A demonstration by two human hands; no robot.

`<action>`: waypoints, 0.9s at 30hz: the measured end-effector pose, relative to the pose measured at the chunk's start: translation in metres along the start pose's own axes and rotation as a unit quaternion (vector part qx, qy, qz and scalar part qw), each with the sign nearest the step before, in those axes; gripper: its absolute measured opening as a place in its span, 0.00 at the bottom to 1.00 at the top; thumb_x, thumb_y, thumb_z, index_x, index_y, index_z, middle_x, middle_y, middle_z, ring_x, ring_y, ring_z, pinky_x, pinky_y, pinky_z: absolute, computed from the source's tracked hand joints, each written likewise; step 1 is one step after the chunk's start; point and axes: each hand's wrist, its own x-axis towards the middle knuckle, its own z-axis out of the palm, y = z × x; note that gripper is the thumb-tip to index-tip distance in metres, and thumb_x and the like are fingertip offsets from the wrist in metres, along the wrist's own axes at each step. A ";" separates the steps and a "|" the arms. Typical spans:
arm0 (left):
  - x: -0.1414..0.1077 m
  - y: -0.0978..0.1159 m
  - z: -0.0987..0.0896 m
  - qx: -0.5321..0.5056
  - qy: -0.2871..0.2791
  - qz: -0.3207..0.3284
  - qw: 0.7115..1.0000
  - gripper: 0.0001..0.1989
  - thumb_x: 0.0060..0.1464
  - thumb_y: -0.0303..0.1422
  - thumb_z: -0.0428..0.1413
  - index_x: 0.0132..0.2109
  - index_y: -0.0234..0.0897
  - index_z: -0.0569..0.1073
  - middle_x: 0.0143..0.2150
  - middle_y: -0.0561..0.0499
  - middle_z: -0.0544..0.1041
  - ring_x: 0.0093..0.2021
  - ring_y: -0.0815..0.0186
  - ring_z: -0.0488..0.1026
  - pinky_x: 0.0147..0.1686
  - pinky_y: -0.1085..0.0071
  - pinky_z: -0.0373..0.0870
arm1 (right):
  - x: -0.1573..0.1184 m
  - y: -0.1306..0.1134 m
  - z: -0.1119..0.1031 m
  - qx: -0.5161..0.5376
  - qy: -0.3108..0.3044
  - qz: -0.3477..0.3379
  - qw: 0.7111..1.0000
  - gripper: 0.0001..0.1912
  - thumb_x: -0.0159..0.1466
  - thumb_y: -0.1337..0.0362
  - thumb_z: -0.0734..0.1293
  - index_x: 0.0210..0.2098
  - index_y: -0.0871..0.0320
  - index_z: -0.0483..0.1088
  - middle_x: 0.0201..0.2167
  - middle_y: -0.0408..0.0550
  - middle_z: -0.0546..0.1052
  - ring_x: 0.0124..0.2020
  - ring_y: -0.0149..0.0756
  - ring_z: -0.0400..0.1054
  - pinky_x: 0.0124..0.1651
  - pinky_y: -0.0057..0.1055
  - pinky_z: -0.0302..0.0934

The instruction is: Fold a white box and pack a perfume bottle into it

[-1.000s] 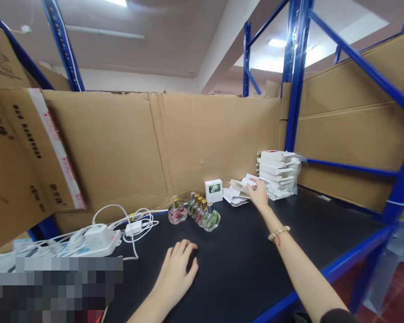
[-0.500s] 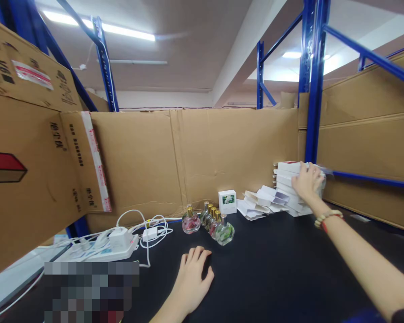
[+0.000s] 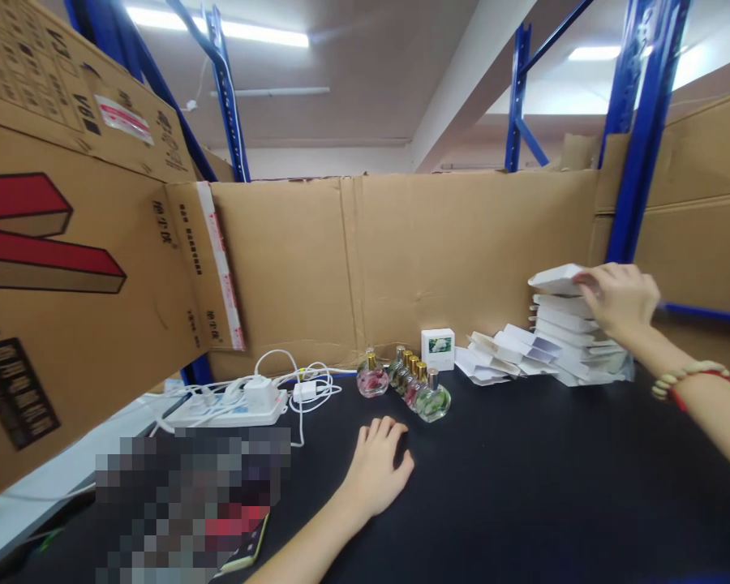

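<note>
My right hand (image 3: 625,298), with a beaded bracelet at the wrist, grips a flat white box (image 3: 558,279) lifted at one side above a stack of flat white boxes (image 3: 575,341). My left hand (image 3: 378,466) rests on the black tabletop (image 3: 492,487), fingers apart and holding nothing. Beyond it stand several perfume bottles with gold or silver caps: a pink one (image 3: 372,380) and a row ending in a green one (image 3: 433,401). Behind the row is an upright white box (image 3: 438,349) with a flower picture. Opened white cartons (image 3: 504,354) lie between it and the stack.
On the left are a white power strip (image 3: 225,410) with chargers and tangled cables, and a phone edge (image 3: 252,547) beside a blurred patch. Cardboard walls (image 3: 280,268) and a blue post (image 3: 648,138) enclose the table.
My right hand has closed on the top white box and raised it off the stack. The view has shifted, so the scene sits further right; my left hand still rests on the table.
</note>
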 end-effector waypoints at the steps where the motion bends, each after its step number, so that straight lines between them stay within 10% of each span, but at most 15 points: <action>1: 0.000 0.000 0.000 -0.013 -0.002 -0.001 1.000 0.19 0.58 0.13 0.56 0.53 0.34 0.69 0.45 0.53 0.53 0.47 0.66 0.53 0.51 0.66 0.60 | 0.004 -0.019 -0.004 -0.026 0.049 -0.028 0.998 0.21 0.65 0.59 0.51 0.26 0.62 0.68 0.28 0.60 0.69 0.32 0.47 0.60 0.32 0.37 0.45; 6: 0.003 -0.008 0.001 -0.309 0.105 -0.013 0.945 0.17 0.67 0.08 0.46 0.57 0.25 0.59 0.42 0.49 0.57 0.45 0.67 0.57 0.52 0.69 0.59 | -0.001 -0.137 -0.015 0.021 0.204 -0.275 0.940 0.11 0.64 0.71 0.60 0.30 0.60 0.74 0.28 0.47 0.74 0.27 0.34 0.65 0.30 0.31 0.52; 10: 0.004 -0.020 -0.012 -0.623 0.252 0.100 0.734 0.21 0.67 0.11 0.18 0.61 0.20 0.41 0.42 0.42 0.57 0.43 0.71 0.61 0.37 0.90 0.67 | -0.035 -0.224 -0.021 0.142 0.152 -0.468 0.859 0.14 0.64 0.74 0.59 0.30 0.58 0.74 0.29 0.40 0.74 0.33 0.28 0.67 0.34 0.27 0.58; 13: 0.003 -0.026 -0.027 -0.701 0.295 0.099 0.642 0.21 0.67 0.15 0.13 0.63 0.18 0.36 0.43 0.39 0.55 0.38 0.68 0.64 0.28 0.89 0.71 | -0.057 -0.260 -0.015 0.238 0.141 -0.451 0.848 0.12 0.64 0.72 0.60 0.28 0.59 0.72 0.30 0.39 0.74 0.34 0.28 0.67 0.36 0.27 0.60; 21: 0.000 -0.025 -0.032 -0.717 0.318 0.118 0.609 0.19 0.69 0.13 0.18 0.65 0.21 0.33 0.46 0.37 0.53 0.45 0.68 0.61 0.35 0.94 0.70 | -0.088 -0.268 0.023 0.390 0.061 -0.377 0.838 0.10 0.65 0.73 0.57 0.34 0.63 0.69 0.32 0.43 0.73 0.36 0.31 0.64 0.39 0.29 0.58; 27: 0.000 -0.018 -0.027 -0.740 0.285 0.008 0.609 0.26 0.67 0.04 0.34 0.64 0.23 0.37 0.47 0.40 0.53 0.49 0.69 0.57 0.39 0.96 0.68 | -0.100 -0.262 0.016 0.369 0.027 -0.386 0.845 0.09 0.66 0.74 0.56 0.39 0.65 0.67 0.34 0.45 0.73 0.39 0.33 0.64 0.40 0.31 0.57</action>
